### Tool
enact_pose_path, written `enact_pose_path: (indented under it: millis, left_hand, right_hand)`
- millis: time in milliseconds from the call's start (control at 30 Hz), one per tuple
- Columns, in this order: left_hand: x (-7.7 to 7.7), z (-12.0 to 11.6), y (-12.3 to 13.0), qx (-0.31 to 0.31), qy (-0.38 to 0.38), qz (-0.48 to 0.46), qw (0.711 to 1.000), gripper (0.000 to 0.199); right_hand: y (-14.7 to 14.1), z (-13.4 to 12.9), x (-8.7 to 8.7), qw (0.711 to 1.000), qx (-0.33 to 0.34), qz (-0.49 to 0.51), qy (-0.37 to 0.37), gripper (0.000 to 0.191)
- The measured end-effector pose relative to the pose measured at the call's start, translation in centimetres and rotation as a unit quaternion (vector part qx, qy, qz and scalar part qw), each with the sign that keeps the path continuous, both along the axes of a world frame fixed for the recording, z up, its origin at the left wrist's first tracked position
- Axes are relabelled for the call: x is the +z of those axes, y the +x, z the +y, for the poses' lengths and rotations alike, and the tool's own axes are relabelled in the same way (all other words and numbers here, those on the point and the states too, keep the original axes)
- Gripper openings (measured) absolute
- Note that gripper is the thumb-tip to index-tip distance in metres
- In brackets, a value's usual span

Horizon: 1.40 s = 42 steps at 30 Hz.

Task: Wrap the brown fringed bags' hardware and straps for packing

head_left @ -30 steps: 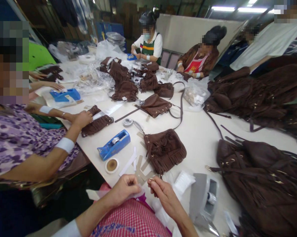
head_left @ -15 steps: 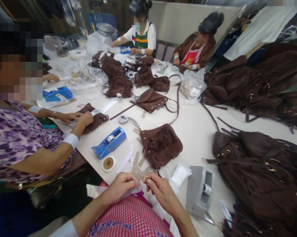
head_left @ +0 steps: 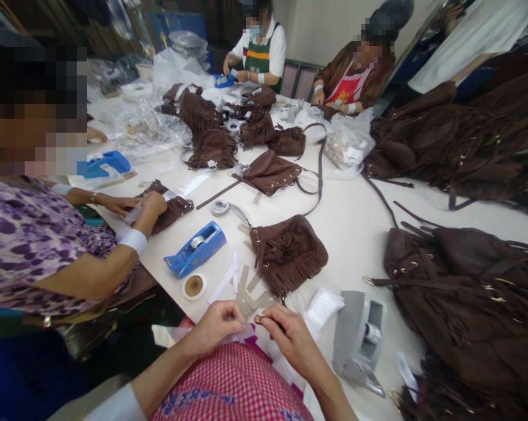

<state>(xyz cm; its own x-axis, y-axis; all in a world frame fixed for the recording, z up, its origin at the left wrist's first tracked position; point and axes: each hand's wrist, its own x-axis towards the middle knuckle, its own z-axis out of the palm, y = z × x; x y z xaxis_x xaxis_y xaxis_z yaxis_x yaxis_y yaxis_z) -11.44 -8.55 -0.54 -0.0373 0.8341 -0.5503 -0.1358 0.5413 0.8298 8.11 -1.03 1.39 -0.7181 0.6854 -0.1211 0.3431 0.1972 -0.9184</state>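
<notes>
Over my lap, my left hand (head_left: 220, 328) is closed in a pinch at a thin translucent strip (head_left: 244, 335). My right hand (head_left: 290, 338) pinches a small shiny metal piece (head_left: 259, 318) between thumb and forefinger; its exact kind is too small to tell. The two hands are close together but apart. Just beyond them lies a brown fringed bag (head_left: 290, 251), beside beige and white strips (head_left: 242, 282). A grey tape dispenser (head_left: 355, 333) stands to the right of my right hand, with a white wrapped bundle (head_left: 324, 309) nearer it.
A blue tape dispenser (head_left: 196, 248) and a tape roll (head_left: 194, 287) sit at the left table edge. Brown bags (head_left: 461, 286) pile up on the right. A co-worker's hand (head_left: 154, 204) works on another bag at left. Two people sit across the table (head_left: 355, 204).
The view has shifted slightly. My fingertips have parted a little, the left ones lifting somewhat. Across the table, a co-worker's hands have come together near a blue dispenser.
</notes>
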Motion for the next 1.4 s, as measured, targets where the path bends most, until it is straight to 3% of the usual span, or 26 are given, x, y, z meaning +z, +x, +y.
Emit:
enact_pose_path:
  millis: [433, 800, 1033, 1400]
  left_hand:
    - [-0.06, -0.17, 0.26, 0.002, -0.002, -0.002, 1.0, 0.011]
    - [0.05, -0.29, 0.6, -0.002, -0.019, -0.044, 0.999, 0.024]
    - [-0.41, -0.46, 0.61, -0.013, -0.014, -0.082, 0.996, 0.017]
    - [-0.49, -0.53, 0.67, -0.033, -0.017, -0.089, 0.995, 0.013]
  right_hand:
    - [-0.18, -0.13, -0.04, 1.0, -0.001, -0.003, 0.016, 0.02]
    - [0.21, -0.03, -0.04, 1.0, -0.017, -0.005, 0.008, 0.022]
    - [0.3, -0.24, -0.18, 0.998, -0.055, -0.001, -0.013, 0.013]
    - [0.16, -0.46, -0.11, 0.999, -0.038, -0.004, -0.002, 0.015]
